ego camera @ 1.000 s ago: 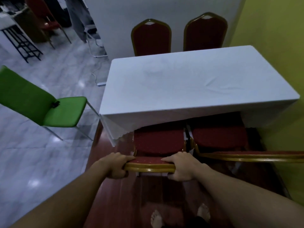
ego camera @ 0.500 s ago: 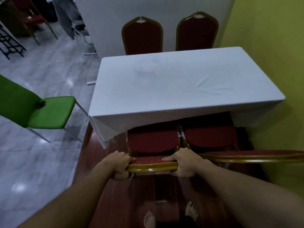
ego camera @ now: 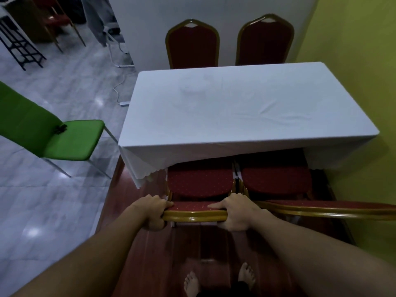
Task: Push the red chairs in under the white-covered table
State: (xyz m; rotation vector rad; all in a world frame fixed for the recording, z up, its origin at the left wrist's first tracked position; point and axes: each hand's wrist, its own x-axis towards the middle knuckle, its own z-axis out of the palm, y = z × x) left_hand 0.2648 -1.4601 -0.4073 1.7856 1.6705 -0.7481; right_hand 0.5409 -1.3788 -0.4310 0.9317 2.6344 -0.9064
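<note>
The white-covered table (ego camera: 240,108) stands ahead of me against the yellow-green wall. Two red chairs with gold frames face it on my side. The near-left red chair (ego camera: 199,183) has its seat partly under the cloth's edge. My left hand (ego camera: 151,212) grips the left end of its gold backrest top, and my right hand (ego camera: 237,212) grips the right end. The near-right red chair (ego camera: 276,181) sits beside it, its seat also partly under the cloth. Two more red chairs (ego camera: 192,46) (ego camera: 265,41) stand at the table's far side.
A green chair (ego camera: 64,140) stands on the grey tiled floor to the left of the table. A white cable (ego camera: 120,91) lies on the floor near the table's far-left corner. Black racks and another red chair (ego camera: 55,20) are at the far left. My bare feet (ego camera: 220,279) stand on the wooden floor.
The view has shifted a little. The near-left chair's seat sits slightly farther under the cloth's edge. Both hands keep the same grip on its backrest.
</note>
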